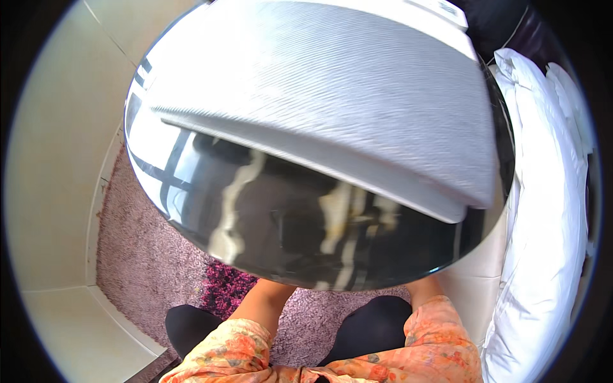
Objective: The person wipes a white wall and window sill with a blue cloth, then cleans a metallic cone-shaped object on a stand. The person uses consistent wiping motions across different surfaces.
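Observation:
Both my hands are out of view, beneath the near edge of a glossy black tabletop (297, 239) with pale, marble-like veins. Only the forearms show, reaching forward under that rim. On the tabletop lies a broad, flat board-like thing with a pale grey ribbed cloth surface (364, 95). Its long front side sits slightly raised, with a smooth grey lower edge (306, 153) beneath. Bright glare washes out its upper left. At its far right corner is a white piece (443, 12) with a small marking.
Along the right, a bulky white duvet (541, 215) rests on a cream upholstered seat (479, 268). Dark shiny material (498, 24) shows behind. Below lies a mauve shag rug (143, 215) with a dark purple patch (222, 287), beside beige floor tiles (57, 191). My dark-clad knees (373, 325) are near the table rim.

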{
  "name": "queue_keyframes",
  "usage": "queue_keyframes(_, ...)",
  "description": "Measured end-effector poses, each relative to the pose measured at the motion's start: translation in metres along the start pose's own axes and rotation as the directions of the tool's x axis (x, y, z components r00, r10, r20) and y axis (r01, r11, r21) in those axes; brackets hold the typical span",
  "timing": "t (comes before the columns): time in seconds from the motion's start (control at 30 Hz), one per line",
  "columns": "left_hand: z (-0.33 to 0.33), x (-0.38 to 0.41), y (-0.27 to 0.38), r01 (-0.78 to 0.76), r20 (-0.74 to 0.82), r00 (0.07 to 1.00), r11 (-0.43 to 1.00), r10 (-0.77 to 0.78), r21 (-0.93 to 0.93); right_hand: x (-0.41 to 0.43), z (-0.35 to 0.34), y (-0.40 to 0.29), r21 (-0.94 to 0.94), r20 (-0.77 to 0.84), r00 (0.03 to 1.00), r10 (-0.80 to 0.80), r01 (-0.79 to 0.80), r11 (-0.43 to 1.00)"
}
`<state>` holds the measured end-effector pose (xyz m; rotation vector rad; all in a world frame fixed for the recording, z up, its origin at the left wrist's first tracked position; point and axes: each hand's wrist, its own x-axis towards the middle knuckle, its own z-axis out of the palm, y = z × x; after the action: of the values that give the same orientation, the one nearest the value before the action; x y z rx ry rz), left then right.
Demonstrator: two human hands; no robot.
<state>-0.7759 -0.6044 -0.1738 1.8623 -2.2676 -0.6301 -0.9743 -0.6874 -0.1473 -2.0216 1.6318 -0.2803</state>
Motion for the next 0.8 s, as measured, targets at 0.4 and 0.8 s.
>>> queue_keyframes(0.4, -0.032, 0.008, 0.019, 0.082, -0.121, 0.984, 0.936, -0.13, -0.342, 0.026, 0.016, -0.022, 0.316, 0.238, 0.964, -0.117, 0.037, 0.948)
queue_keyframes(0.8, -0.179, 0.077, 0.137, -0.158, -0.059, 0.987, 0.981, 0.153, -0.111, 0.01, 0.015, -0.004, 0.571, 0.639, 0.625, -0.448, -0.776, -0.268)
